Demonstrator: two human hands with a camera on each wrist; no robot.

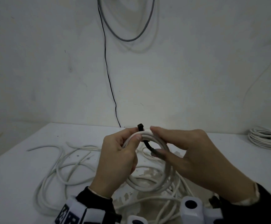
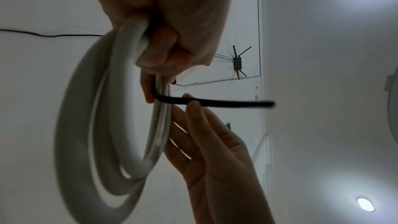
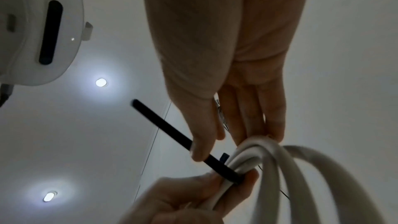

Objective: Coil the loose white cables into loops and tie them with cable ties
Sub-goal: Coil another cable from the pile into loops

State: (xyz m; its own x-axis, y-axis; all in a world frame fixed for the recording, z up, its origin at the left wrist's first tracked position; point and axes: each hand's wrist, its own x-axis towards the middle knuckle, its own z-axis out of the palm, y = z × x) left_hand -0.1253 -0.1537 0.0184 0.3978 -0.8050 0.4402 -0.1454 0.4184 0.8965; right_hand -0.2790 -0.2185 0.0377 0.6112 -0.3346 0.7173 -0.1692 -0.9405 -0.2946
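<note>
Coil: a white cable coil (image 1: pixel 149 160) is being held above the table (image 1: pixel 18 167), at lower centre of the head view, its turns gathered at the top.
Left hand: the left hand (image 1: pixel 117 160) is being kept clenched around the gathered turns, thumb pressing them together at the coil's top left.
Cable tie: a black cable tie (image 1: pixel 145 139) is being wrapped over the bundle just beside that thumb; its head is standing up behind the coil and its tail is running down through the loop.
Right hand: the right hand (image 1: pixel 188 152) is being held with fingers almost straight; the tail is being touched by the thumb, and in the left wrist view by a fingertip (image 2: pixel 194 106). A firm pinch is not being shown.
Step in hand: closing of the tie, as judged; threading is not yet being seen.
Method advised: the turns are to be kept squeezed flat and parallel, the tail fed squarely into the head, then drawn snug without crushing the cable.
Risk: turns could spring apart if the grip is being slackened.
Remaining work: loose white cables (image 1: pixel 58 167) are lying on the table at lower left; a tied coil (image 1: pixel 267 138) is lying at the right edge.
</note>
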